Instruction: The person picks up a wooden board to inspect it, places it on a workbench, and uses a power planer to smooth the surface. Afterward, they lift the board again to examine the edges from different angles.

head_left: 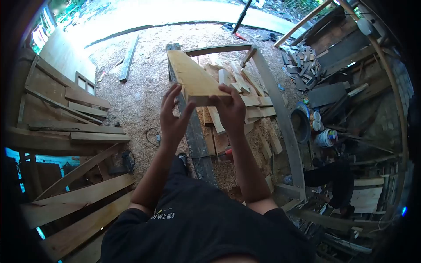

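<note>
Both hands — left hand (173, 116) and right hand (230, 109) — clasp the near end of a plank (190, 76), held in the air; its length points away, over offcuts (245, 94) inside a grey frame (280, 114).

- Ground (140, 92) covered in sawdust and shavings, with a lone board (128, 59) lying on it at the far side.
- Sunlit pale pavement (175, 13) beyond, glaring bright; the shed's edges lie in shade.
- Stacked planks (79, 129) on the left.
- Grey wooden frame (283, 118) on the ground, with offcuts (258, 109) heaped inside it.
- Dark basin (300, 125) and small tubs (326, 138) beside the frame on the right.
- Scrap-wood pile (302, 61) by the timber wall (342, 39).
</note>
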Available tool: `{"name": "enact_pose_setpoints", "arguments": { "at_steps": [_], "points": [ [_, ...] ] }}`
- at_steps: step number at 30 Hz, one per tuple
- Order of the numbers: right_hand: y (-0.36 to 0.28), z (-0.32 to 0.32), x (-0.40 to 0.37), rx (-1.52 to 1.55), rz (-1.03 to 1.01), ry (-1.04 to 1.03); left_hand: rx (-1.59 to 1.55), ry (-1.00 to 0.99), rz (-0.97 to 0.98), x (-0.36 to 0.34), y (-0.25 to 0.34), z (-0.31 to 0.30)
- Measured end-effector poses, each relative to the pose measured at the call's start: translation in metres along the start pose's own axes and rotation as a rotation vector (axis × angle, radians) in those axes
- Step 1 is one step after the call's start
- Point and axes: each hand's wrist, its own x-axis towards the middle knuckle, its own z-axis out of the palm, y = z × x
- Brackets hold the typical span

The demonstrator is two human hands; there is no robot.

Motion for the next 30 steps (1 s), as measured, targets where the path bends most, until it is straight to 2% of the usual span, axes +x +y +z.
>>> {"name": "enact_pose_setpoints", "arguments": {
  "at_steps": [1, 5, 6, 12, 14, 17, 22, 24, 30],
  "points": [
    [-0.006, 0.007, 0.004, 0.065, -0.005, 0.019, -0.015, -0.005, 0.004, 0.008, 0.001, 0.004],
    [-0.038, 0.02, 0.028, 0.161, 0.053, 0.066, -0.47, 0.158, -0.072, 0.033, 0.007, 0.014],
    [-0.048, 0.024, 0.036, 0.244, 0.105, 0.084, -0.477, 0.157, -0.066, 0.04, 0.008, 0.01],
    [-0.069, 0.048, 0.07, 0.211, 0.101, 0.116, -0.3, 0.102, 0.096, 0.094, 0.013, -0.005],
    [-0.073, 0.054, 0.081, 0.527, 0.06, 0.068, -0.329, 0.124, 0.111, 0.109, 0.009, -0.006],
    [-0.087, 0.059, 0.101, 0.577, 0.119, 0.03, -0.416, 0.146, 0.11, 0.135, 0.009, -0.008],
    [-0.082, 0.07, 0.138, 0.484, 0.117, 0.035, -0.531, 0.115, 0.062, 0.188, 0.011, -0.013],
    [-0.081, 0.076, 0.15, 0.47, 0.019, 0.117, -0.498, 0.088, 0.103, 0.201, 0.007, -0.013],
    [-0.088, 0.079, 0.165, 0.515, 0.073, 0.177, -0.41, 0.054, 0.097, 0.218, 0.005, -0.013]
  ]
}}
